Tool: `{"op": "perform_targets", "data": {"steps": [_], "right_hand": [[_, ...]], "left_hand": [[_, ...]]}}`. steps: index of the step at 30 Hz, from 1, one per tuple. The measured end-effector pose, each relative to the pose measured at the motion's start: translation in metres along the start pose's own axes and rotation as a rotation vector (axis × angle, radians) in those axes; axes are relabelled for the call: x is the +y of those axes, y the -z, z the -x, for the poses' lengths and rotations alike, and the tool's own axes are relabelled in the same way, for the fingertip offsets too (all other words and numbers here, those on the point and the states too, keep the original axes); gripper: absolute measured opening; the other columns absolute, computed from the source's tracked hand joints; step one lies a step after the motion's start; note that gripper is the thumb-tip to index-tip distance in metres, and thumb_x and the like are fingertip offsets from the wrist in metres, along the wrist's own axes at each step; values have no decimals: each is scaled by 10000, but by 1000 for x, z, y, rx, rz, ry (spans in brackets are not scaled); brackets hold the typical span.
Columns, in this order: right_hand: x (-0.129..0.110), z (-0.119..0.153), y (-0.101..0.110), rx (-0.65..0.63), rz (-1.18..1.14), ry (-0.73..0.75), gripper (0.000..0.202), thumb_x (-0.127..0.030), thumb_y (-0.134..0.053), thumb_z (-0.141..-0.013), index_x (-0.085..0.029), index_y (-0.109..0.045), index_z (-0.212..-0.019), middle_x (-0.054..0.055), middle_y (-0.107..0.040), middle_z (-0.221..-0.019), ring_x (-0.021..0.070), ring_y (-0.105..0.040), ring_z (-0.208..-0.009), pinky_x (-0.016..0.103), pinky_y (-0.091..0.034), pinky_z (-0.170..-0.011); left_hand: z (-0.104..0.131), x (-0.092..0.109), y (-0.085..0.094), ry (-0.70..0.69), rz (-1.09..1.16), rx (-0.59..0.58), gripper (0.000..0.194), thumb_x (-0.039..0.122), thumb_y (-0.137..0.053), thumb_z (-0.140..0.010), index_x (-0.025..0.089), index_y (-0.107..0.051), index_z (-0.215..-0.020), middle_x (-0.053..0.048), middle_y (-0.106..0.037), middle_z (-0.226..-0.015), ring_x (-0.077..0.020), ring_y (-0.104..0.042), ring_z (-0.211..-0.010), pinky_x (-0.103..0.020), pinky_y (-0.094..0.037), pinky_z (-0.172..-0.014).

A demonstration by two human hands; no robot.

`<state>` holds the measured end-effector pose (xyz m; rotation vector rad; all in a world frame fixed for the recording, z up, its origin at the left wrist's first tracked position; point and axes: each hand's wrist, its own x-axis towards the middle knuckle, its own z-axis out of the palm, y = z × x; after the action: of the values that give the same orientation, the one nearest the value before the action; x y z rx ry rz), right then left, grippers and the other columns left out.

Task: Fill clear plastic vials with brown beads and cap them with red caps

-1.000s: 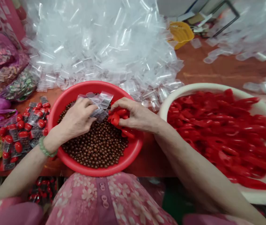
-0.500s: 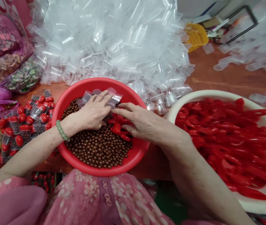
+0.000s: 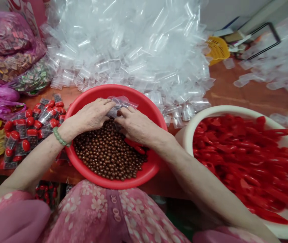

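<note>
Head view. Work area: red basin (image 3: pixel 156 165) at the near edge of the table (image 3: pixel 225 91), directly in front of the person, part-filled with glossy brown balls (image 3: pixel 111 152).

Left hand (image 3: pixel 88 116): at the far left of the basin, fingers extended over, thumb below, grasping a loose cluster of clear plastic containers (image 3: pixel 122 101). Green bead bracelet (image 3: pixel 61 136) on this wrist.

Right hand (image 3: pixel 135 125): fingers bent in at the near right side of the same cluster, touching it. Cannot tell whether it grips a container; the fingertips hide the contact. Small brown spot at the fingertips, possibly a ball.

Key relation: cluster sits above the far part of the ball bed, between the two sets of fingertips and just beyond them. Both hands in contact, so neither is clearly nearer. Visible container ends fan away and toward the right; no single long axis readable.

Below the right palm: a few red plastic pieces (image 3: pixel 137 146), partly covered, lying against the balls.

Surroundings: white basin (image 3: pixel 188 135) of elongated red pieces (image 3: pixel 240 165) to the right, beside the right forearm; red-capped containers (image 3: pixel 29 131) left of the red basin; large heap of clear containers (image 3: pixel 128 50) behind it.
</note>
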<state>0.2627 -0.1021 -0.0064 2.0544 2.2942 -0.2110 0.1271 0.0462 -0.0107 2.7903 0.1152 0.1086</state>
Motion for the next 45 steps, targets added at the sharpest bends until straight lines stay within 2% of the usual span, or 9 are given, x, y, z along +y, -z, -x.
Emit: {"op": "perform_targets", "data": {"steps": [7,14,17,20,24,28,35,41,45], "right_hand": [[-5,-4,-9,-64,124,149,340,-84,-441,-870,-30,-622,-1153,199,-611,-1053,317,-517,-969,408,-391,-823],[-16,-13,-15,-92,13,245,284,-15,-436,-810,-77,-659,-976,158,-634,-964,261,-560,-923,361,-425,-845],[-15,-19,-12,-119,-266,237,297,-33,-480,-789,-102,-665,-1011,139,-648,-1030,225,-604,-920,329,-467,-831],[-12,-22,-13,-55,-638,247,321,-125,-581,-803,-156,-671,-1109,101,-670,-1108,220,-622,-1008,353,-472,-906],[-10,-20,-13,-51,-1099,109,427,-356,-755,-748,-188,-695,-1136,0,-667,-837,151,-588,-746,291,-481,-733],[-11,-17,-8,-84,-1410,15,492,-373,-830,-655,-183,-713,-1094,-43,-582,-711,119,-522,-673,265,-445,-671],[-9,-17,-1,-41,-1509,10,427,-280,-854,-613,-187,-730,-1011,-28,-641,-779,113,-563,-705,256,-471,-685],[-15,-13,3,39,-1534,26,419,-300,-853,-627,-226,-761,-1029,20,-739,-962,172,-662,-872,316,-527,-824],[-18,-10,6,165,-1453,18,372,-322,-833,-671,-206,-759,-1017,19,-721,-844,151,-645,-744,287,-533,-711]], "left_hand": [[45,15,3,128,78,247,315,81,-440,-898,99,-564,-1188,-159,-617,-1272,-246,-573,-1222,-447,-456,-1075],[79,40,-20,267,156,226,334,83,-352,-919,68,-576,-1165,-173,-626,-1241,-235,-588,-1205,-418,-471,-1083],[81,41,-27,297,179,247,383,67,-340,-903,70,-562,-1215,-174,-615,-1277,-241,-565,-1245,-437,-456,-1102],[81,39,-28,315,249,282,380,97,-339,-924,81,-577,-1220,-167,-633,-1259,-231,-589,-1215,-435,-469,-1090],[82,38,-21,362,388,379,371,185,-357,-961,107,-578,-1249,-155,-624,-1307,-226,-568,-1255,-450,-449,-1110],[85,42,-14,396,659,439,388,270,-414,-966,125,-541,-1303,-158,-587,-1370,-232,-537,-1304,-456,-412,-1142],[79,49,-17,328,1302,250,635,246,-604,-841,146,-368,-1423,-195,-450,-1498,-268,-533,-1322,-436,-458,-1098],[70,52,-20,344,1208,301,524,243,-634,-834,146,-523,-1337,-136,-610,-1351,-243,-585,-1244,-417,-425,-1115],[73,54,-23,369,1117,321,423,278,-588,-889,173,-596,-1299,-90,-687,-1232,-224,-637,-1147,-399,-470,-1059]]}}
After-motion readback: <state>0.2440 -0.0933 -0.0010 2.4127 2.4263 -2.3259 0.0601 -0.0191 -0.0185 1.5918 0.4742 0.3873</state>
